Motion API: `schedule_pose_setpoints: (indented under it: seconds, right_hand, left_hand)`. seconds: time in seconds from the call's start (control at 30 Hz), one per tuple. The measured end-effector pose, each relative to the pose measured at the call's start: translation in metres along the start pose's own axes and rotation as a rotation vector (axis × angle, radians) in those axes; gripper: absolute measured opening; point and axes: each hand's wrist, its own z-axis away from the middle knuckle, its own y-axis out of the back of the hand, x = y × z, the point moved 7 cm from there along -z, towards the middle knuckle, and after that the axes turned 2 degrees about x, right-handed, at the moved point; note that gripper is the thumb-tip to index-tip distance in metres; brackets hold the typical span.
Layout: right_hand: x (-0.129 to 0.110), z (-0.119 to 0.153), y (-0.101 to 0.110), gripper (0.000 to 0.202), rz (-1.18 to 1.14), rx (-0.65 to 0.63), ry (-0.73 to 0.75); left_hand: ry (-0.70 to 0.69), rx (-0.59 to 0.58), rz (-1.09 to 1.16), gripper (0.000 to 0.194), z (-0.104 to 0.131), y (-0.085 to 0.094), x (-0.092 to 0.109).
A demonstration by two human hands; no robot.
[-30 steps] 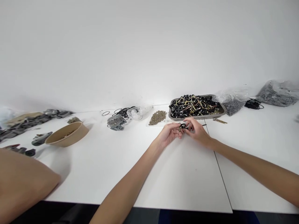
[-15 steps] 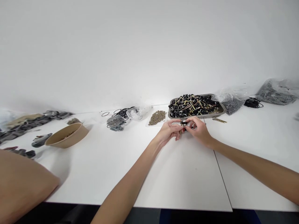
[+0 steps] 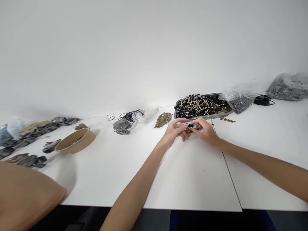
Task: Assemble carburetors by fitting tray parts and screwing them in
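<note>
Between my hands is a small black part (image 3: 191, 125) with a brass-coloured screw (image 3: 188, 131) pointing down from it. My left hand (image 3: 175, 132) pinches its left side, fingers closed. My right hand (image 3: 206, 132) grips its right side with thumb and forefinger, and something red shows between the hands, partly hidden by the fingers. Just behind the hands stands a metal tray (image 3: 230, 113) heaped with black parts and brass-coloured screws. A pile of small brass-coloured pieces (image 3: 163, 119) lies left of the tray.
Left of the hands are grey parts (image 3: 122, 125), a clear plastic bag (image 3: 145, 115) and a tan bowl (image 3: 84, 142). Two long screws (image 3: 227, 120), a bag of dark pieces (image 3: 242, 102) and black cords (image 3: 263, 100) lie to the right. Another person's arm (image 3: 29, 192) is at lower left.
The view has shifted slightly. Both hands stay together at the black part, which has turned a little between the fingers, and the screw beneath it shows more clearly.
</note>
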Motion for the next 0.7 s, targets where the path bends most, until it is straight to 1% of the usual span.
schedule_pose_setpoints:
  seconds: [0.1,0.27,0.37,0.47,0.57,0.63,0.7]
  right_hand:
    - [-0.002,0.001,-0.004,0.014,0.009,-0.047,0.048]
    - [-0.002,0.001,-0.006,0.010,0.023,-0.056,0.082]
    - [-0.004,0.002,-0.008,0.009,0.036,-0.087,0.115]
    - [-0.010,0.006,-0.012,0.011,0.049,-0.155,0.176]
    - [-0.020,0.011,-0.020,0.012,0.061,-0.254,0.260]
    - [-0.024,0.014,-0.023,0.013,0.073,-0.309,0.304]
    - [-0.025,0.015,-0.025,0.015,0.087,-0.326,0.316]
  left_hand:
    - [-0.024,0.028,-0.026,0.046,0.000,0.003,0.002]
    - [-0.036,0.109,-0.054,0.043,0.000,0.006,0.003]
    - [-0.050,0.147,-0.048,0.039,0.000,0.009,0.004]
    - [-0.068,0.200,-0.014,0.039,-0.002,0.016,0.007]
    - [-0.076,0.243,0.017,0.041,-0.002,0.024,0.010]
    - [-0.082,0.256,0.034,0.040,-0.002,0.027,0.012]
    - [-0.078,0.255,0.059,0.038,-0.002,0.028,0.013]
